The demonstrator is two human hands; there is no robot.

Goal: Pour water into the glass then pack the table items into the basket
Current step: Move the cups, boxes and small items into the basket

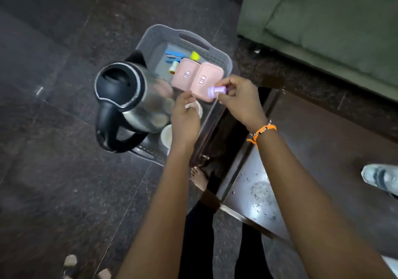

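Observation:
A grey perforated basket (163, 35) stands on the dark floor. Inside it are a steel kettle (137, 99) with a black lid and handle, two pink lidded boxes (195, 77), small blue (172, 55) and yellow (195, 55) pieces, and white cups (166, 135). My right hand (239, 102) pinches a small purple bottle (216, 90) over the pink boxes. My left hand (185, 119) hovers over the cups beside the kettle, fingers curled round something small and white that I cannot identify.
A dark glossy table (312, 171) lies to the right of the basket, its edge close to the basket's side. A green sofa (333, 30) stands at the back right. A clear plastic item (381, 178) shows at the right edge. My bare foot (199, 177) is below the basket.

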